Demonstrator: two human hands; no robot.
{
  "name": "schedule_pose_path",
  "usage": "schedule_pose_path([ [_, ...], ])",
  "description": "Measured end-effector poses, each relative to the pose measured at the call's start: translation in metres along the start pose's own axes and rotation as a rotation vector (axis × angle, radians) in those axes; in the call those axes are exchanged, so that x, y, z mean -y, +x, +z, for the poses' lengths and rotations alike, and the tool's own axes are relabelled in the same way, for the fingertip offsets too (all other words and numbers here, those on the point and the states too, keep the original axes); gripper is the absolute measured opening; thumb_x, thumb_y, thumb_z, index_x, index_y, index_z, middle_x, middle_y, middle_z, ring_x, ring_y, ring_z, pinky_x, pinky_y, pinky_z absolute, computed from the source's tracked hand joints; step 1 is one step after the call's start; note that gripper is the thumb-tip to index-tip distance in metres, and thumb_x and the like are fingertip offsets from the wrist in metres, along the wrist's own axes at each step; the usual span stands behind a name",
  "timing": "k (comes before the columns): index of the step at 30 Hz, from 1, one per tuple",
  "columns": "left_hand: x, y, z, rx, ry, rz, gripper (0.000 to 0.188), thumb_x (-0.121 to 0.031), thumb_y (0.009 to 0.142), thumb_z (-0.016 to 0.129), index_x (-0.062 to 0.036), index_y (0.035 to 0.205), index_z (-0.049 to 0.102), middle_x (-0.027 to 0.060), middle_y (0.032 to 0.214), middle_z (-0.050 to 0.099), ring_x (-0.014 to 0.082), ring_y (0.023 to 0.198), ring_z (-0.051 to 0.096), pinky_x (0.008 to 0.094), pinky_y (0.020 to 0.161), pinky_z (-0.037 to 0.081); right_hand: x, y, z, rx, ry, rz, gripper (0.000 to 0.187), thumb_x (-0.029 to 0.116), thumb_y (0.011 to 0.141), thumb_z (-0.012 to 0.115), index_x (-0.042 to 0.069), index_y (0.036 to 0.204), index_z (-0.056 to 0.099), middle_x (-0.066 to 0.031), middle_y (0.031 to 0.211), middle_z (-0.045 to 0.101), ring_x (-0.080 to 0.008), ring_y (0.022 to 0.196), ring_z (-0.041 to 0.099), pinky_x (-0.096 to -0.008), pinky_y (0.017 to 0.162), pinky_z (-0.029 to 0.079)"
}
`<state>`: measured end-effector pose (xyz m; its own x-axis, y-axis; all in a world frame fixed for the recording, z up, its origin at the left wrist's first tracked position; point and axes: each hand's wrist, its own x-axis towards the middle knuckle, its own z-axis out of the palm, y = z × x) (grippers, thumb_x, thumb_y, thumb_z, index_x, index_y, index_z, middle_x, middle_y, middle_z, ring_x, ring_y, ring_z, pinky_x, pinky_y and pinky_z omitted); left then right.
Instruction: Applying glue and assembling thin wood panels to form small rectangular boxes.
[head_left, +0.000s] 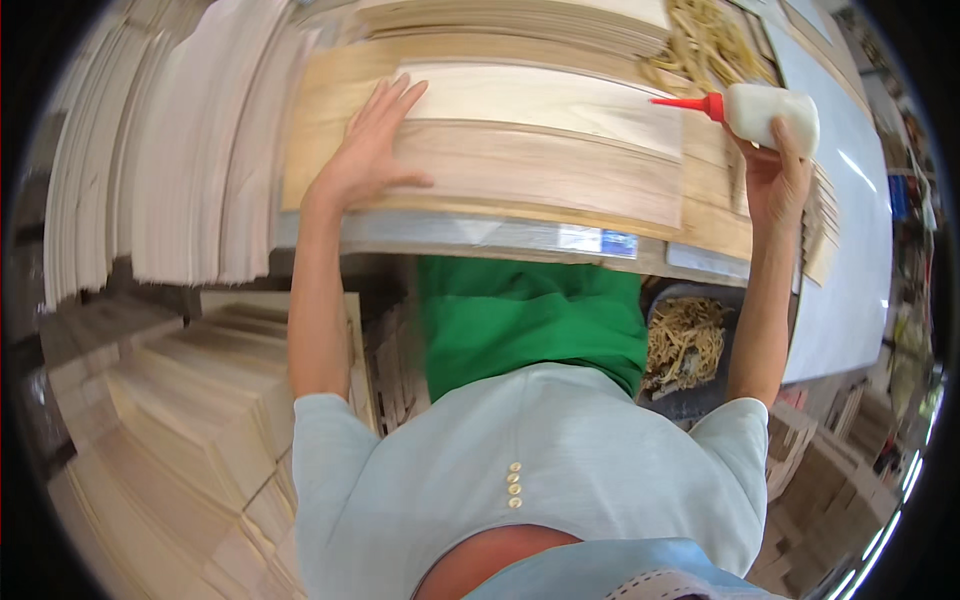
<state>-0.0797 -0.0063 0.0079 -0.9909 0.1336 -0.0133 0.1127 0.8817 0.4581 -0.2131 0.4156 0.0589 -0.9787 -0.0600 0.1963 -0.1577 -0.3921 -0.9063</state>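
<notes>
"How far along?"
"Two wooden slats (540, 165) lie side by side on the base board (318, 100); whether glued, I can't tell"
"Hands?"
"Left hand (362, 155) open across their left ends; right hand (775, 168) gripping the glue bottle (762, 106) by the board's right end"
"Room?"
"Right of the slats, some; stacked planks (200, 150) crowd the board's left"

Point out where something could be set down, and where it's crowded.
Bare room: the pale tabletop right of the right hand; also the wooden board between the left hand and left stack. Crowded: the back, with stacked boards and yellow strips.
</notes>
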Motion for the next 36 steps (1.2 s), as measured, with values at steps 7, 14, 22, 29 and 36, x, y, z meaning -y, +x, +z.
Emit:
schedule_pose_path([
  [7,0.037,-0.015,-0.001,0.08,-0.209,-0.084,0.111,-0.028,0.057,0.085,-0.0152,0.149,0.024,0.0166,0.155,0.021,0.0346,0.144,0.012,0.0429,0.117,0.017,-0.066,-0.027,0.122,0.241,0.044,0.123,0.042,0.015,0.083,0.07,-0.003,0.117,0.054,-0.0133,0.107,0.062,-0.0234,0.098,0.064,-0.0387,0.08,0.058],
  [14,0.039,-0.017,0.004,0.04,-0.206,-0.156,0.113,-0.034,0.057,0.082,-0.0158,0.15,0.021,0.0225,0.152,0.024,0.0321,0.145,0.013,0.0422,0.116,0.016,-0.124,-0.03,0.199,0.323,0.014,0.146,0.058,0.014,0.077,0.077,-0.002,0.121,0.043,-0.0123,0.11,0.058,-0.0222,0.1,0.062,-0.036,0.082,0.056],
  [22,0.048,-0.018,0.01,0.021,-0.239,-0.14,0.115,-0.033,0.055,0.083,-0.0159,0.15,0.021,0.0227,0.152,0.024,0.0311,0.145,0.012,0.0427,0.116,0.014,-0.143,-0.037,0.221,0.355,0.014,0.161,0.059,0.016,0.076,0.079,-0.002,0.12,0.044,-0.0124,0.11,0.059,-0.0215,0.101,0.061,-0.0351,0.083,0.056],
  [29,0.04,-0.016,0.004,0.019,-0.199,-0.137,0.114,-0.034,0.055,0.083,-0.0135,0.149,0.023,0.0231,0.15,0.026,0.0311,0.144,0.015,0.0431,0.115,0.015,-0.151,-0.04,0.222,0.347,0.041,0.134,0.057,0.013,0.077,0.078,-0.002,0.12,0.044,-0.0121,0.11,0.059,-0.021,0.101,0.061,-0.0341,0.082,0.056],
  [36,0.04,-0.014,0.005,0.02,-0.186,-0.153,0.114,-0.033,0.055,0.083,-0.0133,0.149,0.024,0.0181,0.15,0.03,0.0293,0.144,0.015,0.0432,0.115,0.016,-0.14,-0.041,0.21,0.32,-0.016,0.108,0.053,0.012,0.078,0.077,-0.001,0.119,0.047,-0.0113,0.109,0.061,-0.0201,0.099,0.062,-0.0332,0.082,0.056],
])
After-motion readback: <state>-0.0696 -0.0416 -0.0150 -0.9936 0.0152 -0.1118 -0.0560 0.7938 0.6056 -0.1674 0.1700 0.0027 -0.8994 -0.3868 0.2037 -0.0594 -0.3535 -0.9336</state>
